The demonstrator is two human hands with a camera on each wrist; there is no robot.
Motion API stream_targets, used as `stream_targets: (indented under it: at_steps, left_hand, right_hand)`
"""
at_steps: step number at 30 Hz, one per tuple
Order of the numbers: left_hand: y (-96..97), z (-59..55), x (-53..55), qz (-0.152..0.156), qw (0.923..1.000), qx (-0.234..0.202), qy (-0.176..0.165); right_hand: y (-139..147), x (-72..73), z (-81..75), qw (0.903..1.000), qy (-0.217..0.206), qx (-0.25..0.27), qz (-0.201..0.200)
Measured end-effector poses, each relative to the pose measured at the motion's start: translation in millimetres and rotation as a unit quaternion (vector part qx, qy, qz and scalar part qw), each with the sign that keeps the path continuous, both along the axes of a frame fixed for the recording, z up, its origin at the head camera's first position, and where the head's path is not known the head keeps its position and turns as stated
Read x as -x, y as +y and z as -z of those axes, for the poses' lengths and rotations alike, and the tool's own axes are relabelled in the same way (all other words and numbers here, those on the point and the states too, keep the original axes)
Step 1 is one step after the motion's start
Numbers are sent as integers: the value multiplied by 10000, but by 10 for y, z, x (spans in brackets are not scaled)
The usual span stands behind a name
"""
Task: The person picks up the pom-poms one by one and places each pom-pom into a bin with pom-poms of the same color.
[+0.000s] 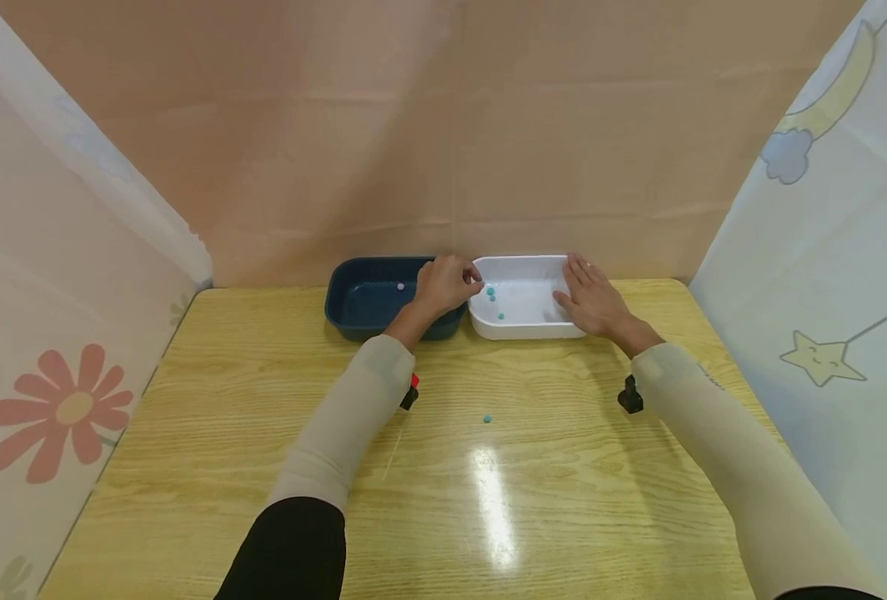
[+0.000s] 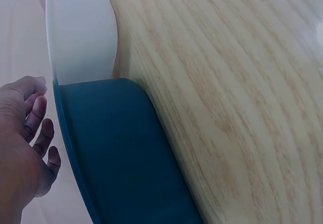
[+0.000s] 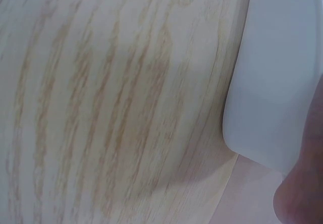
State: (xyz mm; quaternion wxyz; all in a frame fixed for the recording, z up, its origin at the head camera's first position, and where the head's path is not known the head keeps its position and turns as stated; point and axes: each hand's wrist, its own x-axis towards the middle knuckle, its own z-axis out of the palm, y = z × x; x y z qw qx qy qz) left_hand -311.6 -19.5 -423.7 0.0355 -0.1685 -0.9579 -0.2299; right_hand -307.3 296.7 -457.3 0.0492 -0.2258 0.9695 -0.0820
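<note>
My left hand [image 1: 446,285] is over the right end of a dark blue tray [image 1: 361,321], its fingertips reaching the left rim of a white tray [image 1: 526,331]. Thumb and forefinger of this hand [image 2: 22,138] come together in the left wrist view; I cannot tell whether something small is between them. Across the white tray's right end lies my right hand [image 1: 592,300], fingers straight and thumb spread. Small teal balls [image 1: 491,292] sit on the white tray's floor, towards its left side. One small pink ball [image 1: 401,287] is inside the dark blue tray.
Another teal ball [image 1: 487,419] lies on the wooden table [image 1: 548,500], in front of the trays. Both trays stand side by side against a brown backdrop [image 1: 451,167]. Patterned sheets [image 1: 864,275] hang along the sides.
</note>
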Motion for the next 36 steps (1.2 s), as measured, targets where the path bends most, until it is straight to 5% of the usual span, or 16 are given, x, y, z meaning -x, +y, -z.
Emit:
stream_targets:
  at_steps: [22, 36]
  left_hand:
    - [-52, 11, -35, -79, 9999, 17, 118]
    - [-66, -56, -193, 401, 9982, -165, 415]
  right_hand:
    - [-32, -3, -3, 10000, -7, -38, 1]
    - [-6, 2, -3, 10000, 5, 18, 5]
